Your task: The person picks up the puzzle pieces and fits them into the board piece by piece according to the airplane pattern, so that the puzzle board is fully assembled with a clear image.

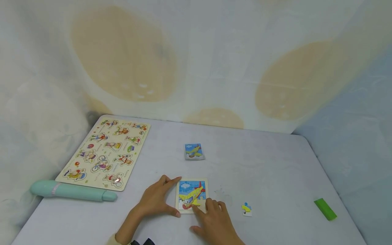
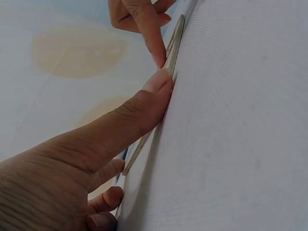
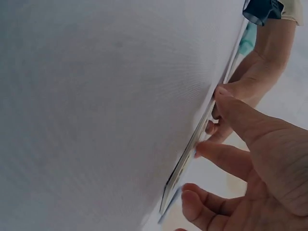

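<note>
A small jigsaw puzzle [image 1: 191,190] of a yellow airplane on blue sky lies in a pale wooden tray [image 1: 207,183] at the front of the table. My left hand [image 1: 157,200] holds the tray's left side, index finger at the upper corner and thumb at the lower edge. The left wrist view shows that thumb [image 2: 156,82] against the tray's rim. With its index fingertip my right hand [image 1: 215,219] presses on the picture's lower part, its other fingers bent. To the right lies one loose puzzle piece [image 1: 246,210], yellow and blue with a white edge.
Behind the tray lies a small airplane picture card [image 1: 194,151]. At left are a wooden peg puzzle board [image 1: 105,149] with several figures and a mint-green stick-shaped object [image 1: 73,191]. A green block [image 1: 325,209] sits near the right edge. Patterned cloth [image 1: 214,68] surrounds the table.
</note>
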`<state>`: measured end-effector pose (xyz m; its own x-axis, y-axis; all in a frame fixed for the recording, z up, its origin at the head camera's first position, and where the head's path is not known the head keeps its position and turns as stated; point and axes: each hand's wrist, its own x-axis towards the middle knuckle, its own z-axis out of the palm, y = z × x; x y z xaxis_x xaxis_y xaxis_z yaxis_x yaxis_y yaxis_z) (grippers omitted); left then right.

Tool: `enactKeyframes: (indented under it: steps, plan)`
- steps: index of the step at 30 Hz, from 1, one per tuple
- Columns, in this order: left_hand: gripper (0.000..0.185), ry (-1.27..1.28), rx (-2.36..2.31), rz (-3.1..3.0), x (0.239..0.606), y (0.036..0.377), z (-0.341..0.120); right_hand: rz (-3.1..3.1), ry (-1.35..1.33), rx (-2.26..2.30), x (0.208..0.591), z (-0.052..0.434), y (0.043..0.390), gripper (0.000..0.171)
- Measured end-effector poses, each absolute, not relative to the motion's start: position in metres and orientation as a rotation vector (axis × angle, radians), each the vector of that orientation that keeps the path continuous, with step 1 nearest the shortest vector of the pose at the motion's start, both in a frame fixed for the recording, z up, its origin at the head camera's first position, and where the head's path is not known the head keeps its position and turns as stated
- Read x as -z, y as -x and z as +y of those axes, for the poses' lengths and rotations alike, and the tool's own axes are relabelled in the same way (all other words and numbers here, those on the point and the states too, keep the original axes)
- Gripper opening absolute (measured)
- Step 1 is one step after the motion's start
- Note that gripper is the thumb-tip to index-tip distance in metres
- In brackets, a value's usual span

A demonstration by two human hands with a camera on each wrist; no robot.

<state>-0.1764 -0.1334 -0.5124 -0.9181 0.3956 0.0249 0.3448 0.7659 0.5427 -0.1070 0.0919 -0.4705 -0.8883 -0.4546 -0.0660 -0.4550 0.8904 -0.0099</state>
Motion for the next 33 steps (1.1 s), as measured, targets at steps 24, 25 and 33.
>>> enactKeyframes:
  steps: [24,25,33]
  plan:
    - [0.113,-0.586,-0.856,2.865,0.513,0.176,-0.133,3.06,0.46,0.317,0.466,0.127,0.112,0.063]
    - [0.113,-0.586,-0.856,2.861,0.512,0.176,-0.133,3.091,0.451,0.336,0.467,0.132,0.112,0.062]
    - [0.113,-0.603,-0.849,2.862,0.508,0.175,-0.133,3.191,0.25,0.48,0.472,0.177,0.111,0.053]
